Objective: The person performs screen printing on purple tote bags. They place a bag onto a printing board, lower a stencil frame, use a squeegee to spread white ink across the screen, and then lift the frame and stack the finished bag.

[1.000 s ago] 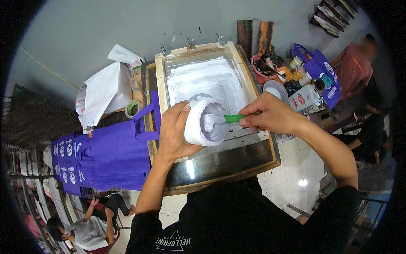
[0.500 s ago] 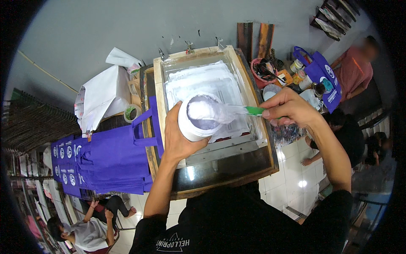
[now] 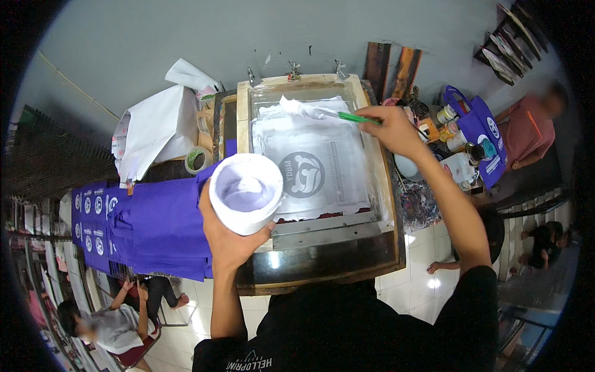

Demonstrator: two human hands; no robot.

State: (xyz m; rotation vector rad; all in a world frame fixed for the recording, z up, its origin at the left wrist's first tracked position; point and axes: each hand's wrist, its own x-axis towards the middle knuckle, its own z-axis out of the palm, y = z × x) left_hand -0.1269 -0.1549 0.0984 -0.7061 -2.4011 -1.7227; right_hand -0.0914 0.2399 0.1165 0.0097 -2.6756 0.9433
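My left hand (image 3: 230, 239) is wrapped round a white tub (image 3: 246, 214) of pale ink, tilted so its inside shows. The tub is held over the left front edge of a wood-framed printing screen (image 3: 365, 139). Closed on the green handle of an ink-coated spatula (image 3: 353, 117), my right hand (image 3: 396, 131) is over the far right part of the screen. The spatula's white-loaded end is at a thick streak of white ink (image 3: 299, 106) on the mesh. A round dark design (image 3: 304, 175) shows on the mesh nearer to me.
Stacked purple bags (image 3: 164, 232) lie left of the screen, with a tape roll (image 3: 198, 160) and a white paper-covered box (image 3: 162, 130) behind. Ink jars (image 3: 447, 129) crowd the right side. Metal clamps (image 3: 294, 72) hold the screen's far edge. Other people sit at lower left and stand at right.
The tub has moved left and toward me, uncovering the round design. My right hand has carried the spatula out of the tub to the far part of the screen, where white ink now sits.
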